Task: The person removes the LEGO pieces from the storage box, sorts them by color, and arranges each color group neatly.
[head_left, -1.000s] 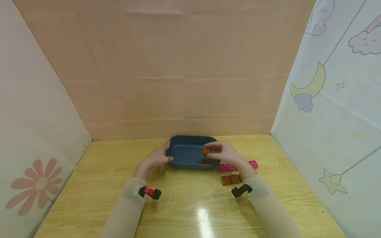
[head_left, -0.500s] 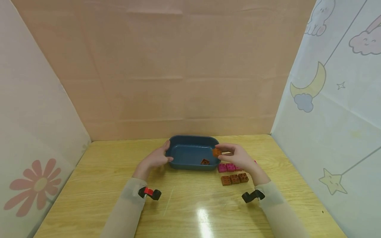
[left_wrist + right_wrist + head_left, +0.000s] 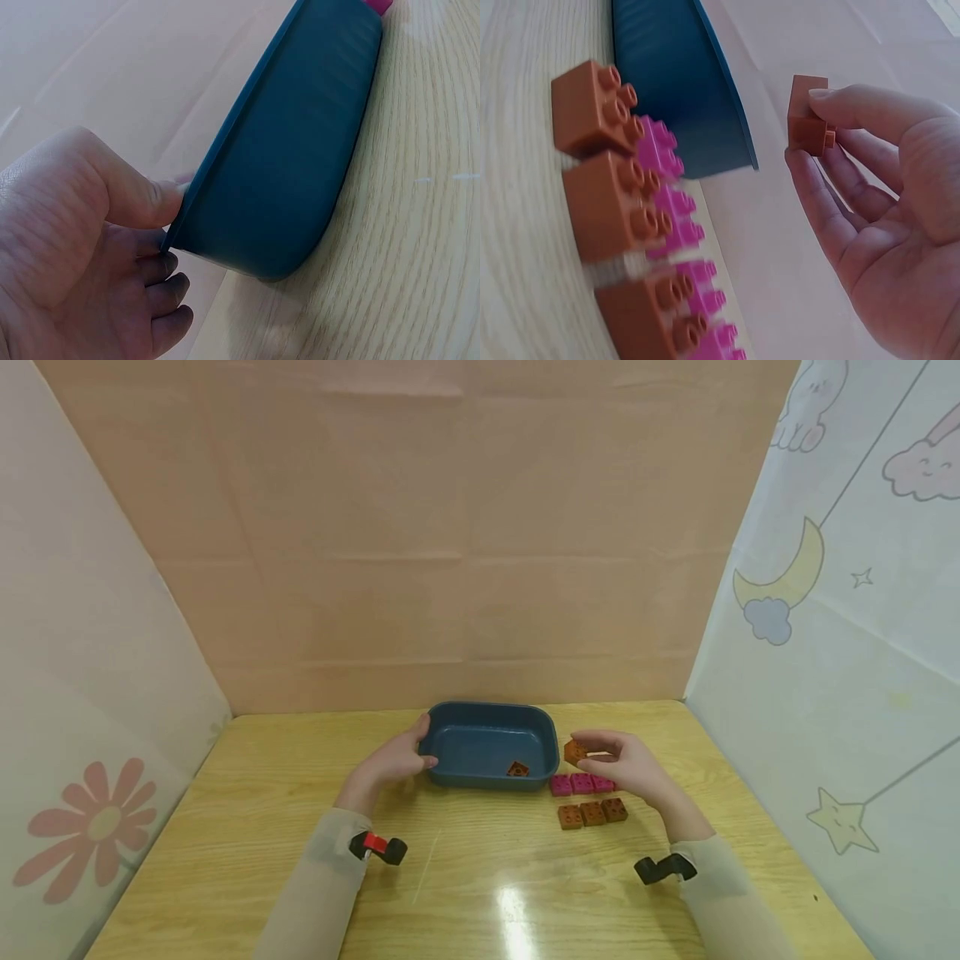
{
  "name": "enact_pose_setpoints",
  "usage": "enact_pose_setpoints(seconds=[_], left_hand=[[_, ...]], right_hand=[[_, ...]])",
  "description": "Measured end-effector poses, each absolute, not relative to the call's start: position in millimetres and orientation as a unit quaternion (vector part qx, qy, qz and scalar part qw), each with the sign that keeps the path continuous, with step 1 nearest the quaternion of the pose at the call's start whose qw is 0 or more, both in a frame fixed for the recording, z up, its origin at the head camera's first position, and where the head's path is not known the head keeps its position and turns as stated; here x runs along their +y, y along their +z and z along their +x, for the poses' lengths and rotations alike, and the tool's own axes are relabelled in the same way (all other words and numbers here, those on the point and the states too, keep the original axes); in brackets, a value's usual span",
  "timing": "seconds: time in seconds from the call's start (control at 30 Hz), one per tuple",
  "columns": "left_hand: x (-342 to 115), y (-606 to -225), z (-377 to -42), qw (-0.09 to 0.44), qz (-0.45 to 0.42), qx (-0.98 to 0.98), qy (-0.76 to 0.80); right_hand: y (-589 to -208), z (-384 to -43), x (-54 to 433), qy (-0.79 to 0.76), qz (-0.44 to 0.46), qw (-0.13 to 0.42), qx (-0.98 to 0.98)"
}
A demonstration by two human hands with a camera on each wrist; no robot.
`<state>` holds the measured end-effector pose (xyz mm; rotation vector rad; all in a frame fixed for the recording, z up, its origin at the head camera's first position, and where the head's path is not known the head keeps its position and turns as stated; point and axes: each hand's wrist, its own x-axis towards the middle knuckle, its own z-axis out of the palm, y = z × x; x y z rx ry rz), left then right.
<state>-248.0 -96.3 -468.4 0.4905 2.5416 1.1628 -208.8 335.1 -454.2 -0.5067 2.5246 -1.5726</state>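
Note:
A dark blue oval-cornered tub (image 3: 480, 782) stands on the table, and one brown toy brick (image 3: 518, 769) lies in its front right part. At the tub's left end my left hand (image 3: 392, 757) grips the rim, the thumb on one side in the left wrist view. My right hand (image 3: 630, 765) pinches another brown toy brick (image 3: 808, 116) between thumb and fingertips, just right of the tub and above the table. Below that hand runs a row of pink bricks (image 3: 582, 783), partly covered by it. Nearer me sits a row of three brown bricks (image 3: 592, 813), studs up.
The wooden table (image 3: 285, 843) is bounded by a peach backdrop (image 3: 450, 568) close behind the tub. White printed panels (image 3: 825, 693) flank it on both sides. Black wrist mounts (image 3: 666, 868) stick out from the sleeves.
My right hand has carried its brown brick from over the tub rightward past the rim, uncovering the nearer row of brown bricks. The left hand and the tub stay where they were.

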Motion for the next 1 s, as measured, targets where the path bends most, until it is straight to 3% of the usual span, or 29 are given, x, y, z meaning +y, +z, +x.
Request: enact_pose_setpoints(seconds=[1.0], left_hand=[[-95,-468,-250,0.153,0.167,0.891,0.394]], right_hand=[[-461,-172,408,-0.455,-0.135,0.037,0.879]])
